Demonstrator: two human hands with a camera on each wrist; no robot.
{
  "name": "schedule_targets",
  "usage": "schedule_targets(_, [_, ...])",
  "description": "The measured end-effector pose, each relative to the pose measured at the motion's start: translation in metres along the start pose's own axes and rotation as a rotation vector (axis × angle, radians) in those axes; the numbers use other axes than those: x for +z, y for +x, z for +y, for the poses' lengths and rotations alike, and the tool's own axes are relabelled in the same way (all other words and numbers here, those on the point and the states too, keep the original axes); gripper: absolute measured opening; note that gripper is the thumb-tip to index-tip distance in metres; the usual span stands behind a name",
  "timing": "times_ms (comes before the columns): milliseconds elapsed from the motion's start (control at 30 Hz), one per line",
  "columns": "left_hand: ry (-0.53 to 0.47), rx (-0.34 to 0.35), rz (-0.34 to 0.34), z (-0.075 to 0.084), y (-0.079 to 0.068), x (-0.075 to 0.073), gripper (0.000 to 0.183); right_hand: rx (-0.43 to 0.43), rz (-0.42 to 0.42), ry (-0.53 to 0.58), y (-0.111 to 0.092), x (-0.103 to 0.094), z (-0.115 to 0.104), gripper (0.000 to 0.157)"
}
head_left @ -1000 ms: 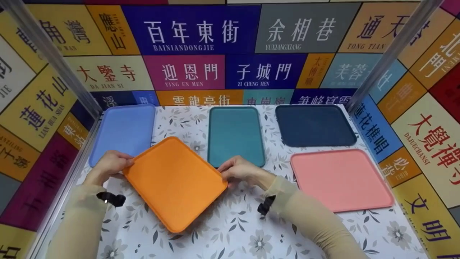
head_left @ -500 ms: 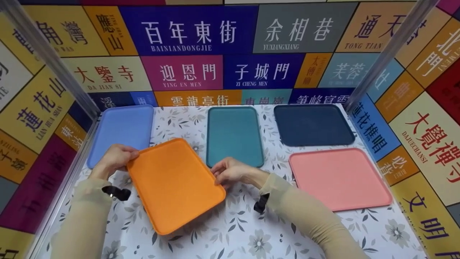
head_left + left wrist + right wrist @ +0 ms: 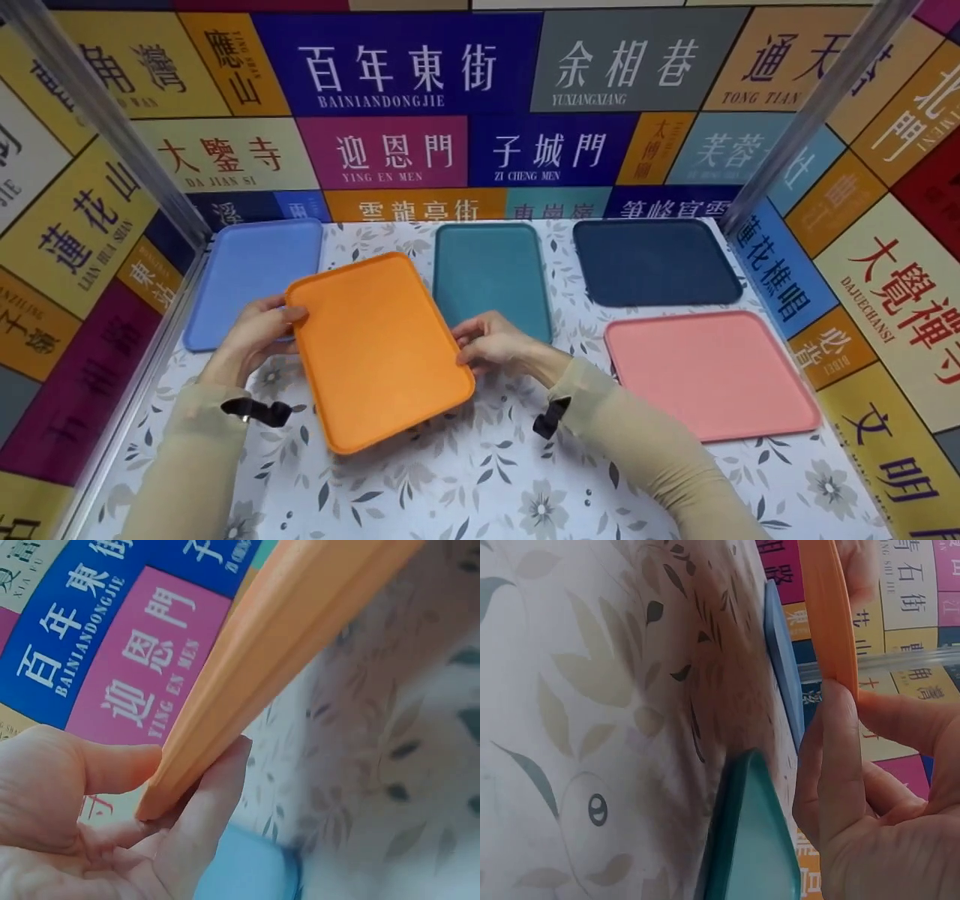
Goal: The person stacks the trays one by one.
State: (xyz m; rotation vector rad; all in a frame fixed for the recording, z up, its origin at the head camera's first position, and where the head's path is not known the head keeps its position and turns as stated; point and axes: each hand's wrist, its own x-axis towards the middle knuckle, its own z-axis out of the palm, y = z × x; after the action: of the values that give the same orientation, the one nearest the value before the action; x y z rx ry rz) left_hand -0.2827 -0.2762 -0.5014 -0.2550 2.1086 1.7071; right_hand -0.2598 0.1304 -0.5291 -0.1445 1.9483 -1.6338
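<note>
An orange rectangular tray (image 3: 382,352) is held up off the table between both hands, turned at a slant. My left hand (image 3: 259,334) pinches its left edge, thumb on top and fingers beneath, as the left wrist view shows with the tray's rim (image 3: 247,675). On the opposite edge my right hand (image 3: 499,345) pinches the tray between thumb and fingers; the right wrist view shows the tray edge-on (image 3: 829,615). Below and beyond the orange tray lie a light blue tray (image 3: 259,262) at the left and a teal tray (image 3: 491,281) in the middle.
A navy tray (image 3: 656,262) lies at the back right, with a pink tray (image 3: 716,375) in front of it. The table (image 3: 442,495) has a white cloth with grey flowers and leaves. Panels with Chinese lettering (image 3: 397,67) wall in the back and sides.
Both hands have turned the orange tray so its long sides stand more upright in the head view. It has also risen and moved away from me. The other trays have stayed put.
</note>
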Motion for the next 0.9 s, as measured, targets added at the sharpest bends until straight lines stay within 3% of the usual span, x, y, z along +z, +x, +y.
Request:
schedule_targets(433, [-0.068, 0.047, -0.109, 0.014, -0.006, 0.034, 0.088, 0.009, 0.134, 0.007, 0.004, -0.027, -0.007, 0.048])
schedule_targets(900, [-0.096, 0.049, -0.140, 0.016, 0.006, 0.057, 0.084, 0.050, 0.111, 0.071, 0.003, -0.055, -0.019, 0.052])
